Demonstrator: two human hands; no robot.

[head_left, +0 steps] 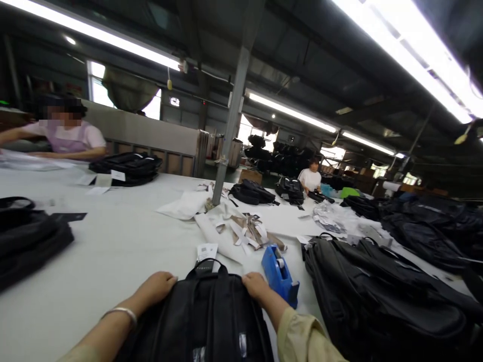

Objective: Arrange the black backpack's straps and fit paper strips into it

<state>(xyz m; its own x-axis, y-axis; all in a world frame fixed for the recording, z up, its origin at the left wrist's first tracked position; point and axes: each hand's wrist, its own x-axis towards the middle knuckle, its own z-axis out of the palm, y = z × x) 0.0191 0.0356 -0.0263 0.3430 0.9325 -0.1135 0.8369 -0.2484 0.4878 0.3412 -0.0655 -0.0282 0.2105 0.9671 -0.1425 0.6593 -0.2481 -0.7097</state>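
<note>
A black backpack [204,317] lies on the table right in front of me, its shoulder straps facing up and its top loop handle pointing away. My left hand [160,285] grips its upper left corner, with a silver bangle on the wrist. At the upper right corner, my right hand [256,284] has its fingers closed on the fabric, fingertips partly hidden. Beyond the handle lies a white and black hang tag [207,251]. Close to my right hand stands a blue tape dispenser [279,276]. The backpack's lower end runs out of view.
Stacked black backpacks [377,281] fill the right side; another black bag [30,236] lies at left. Paper and strap scraps [249,231] surround a metal post [230,120] rising from the white table [113,226]. One co-worker [73,133] is at far left, another [310,177] farther back.
</note>
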